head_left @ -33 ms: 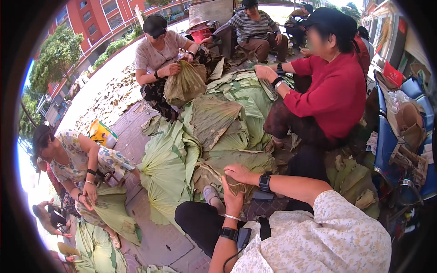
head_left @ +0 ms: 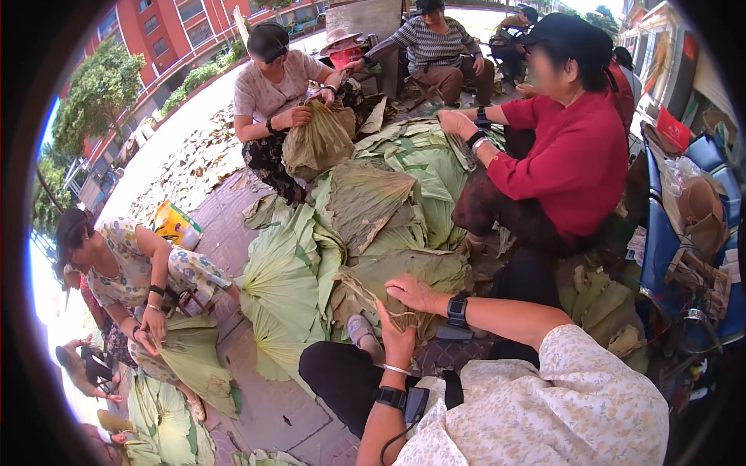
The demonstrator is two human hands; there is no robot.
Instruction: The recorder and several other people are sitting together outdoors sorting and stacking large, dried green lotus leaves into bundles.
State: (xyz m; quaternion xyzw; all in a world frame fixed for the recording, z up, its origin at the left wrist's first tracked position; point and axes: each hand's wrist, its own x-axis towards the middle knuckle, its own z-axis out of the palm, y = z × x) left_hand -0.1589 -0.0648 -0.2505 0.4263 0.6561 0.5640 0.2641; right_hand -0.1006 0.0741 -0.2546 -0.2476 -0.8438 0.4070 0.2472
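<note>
My left hand point(head_left: 392, 330) grips a crinkled brown dried leaf point(head_left: 353, 295) from its near side, thumb raised along it. Just above and to the right, my right hand point(head_left: 408, 291) has its fingers curled on that same leaf, close to my left hand. The leaf hangs over a wide greyish-green leaf point(head_left: 423, 272). Beside them lies a pile of large pale-green leaves point(head_left: 284, 283), some folded and overlapping, with a wilted brown leaf point(head_left: 365, 206) on top.
Co-workers sit around the pile: one in red point(head_left: 567, 171), one holding a leaf bundle point(head_left: 272, 93), one at left point(head_left: 124, 268). Blue chairs point(head_left: 660, 233) loaded with items stand right. A yellow bag point(head_left: 175, 225) rests on the paving point(head_left: 256, 412).
</note>
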